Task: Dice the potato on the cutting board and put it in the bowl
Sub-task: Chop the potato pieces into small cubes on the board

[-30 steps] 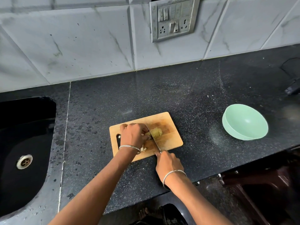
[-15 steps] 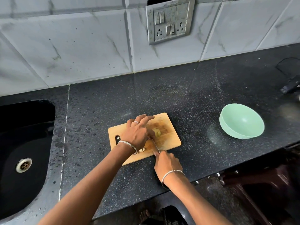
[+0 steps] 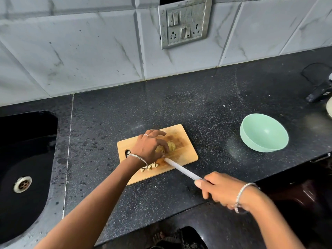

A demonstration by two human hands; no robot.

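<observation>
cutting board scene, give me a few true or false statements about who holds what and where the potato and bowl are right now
1. The right hand grips the knife. True.
2. The bowl has diced potato in it. False: it is empty; the diced pieces lie on the cutting board.
3. The left hand holds the potato on the cutting board. True.
4. The bowl stands on the cutting board. False: it stands on the countertop, apart from the board and to its right.
</observation>
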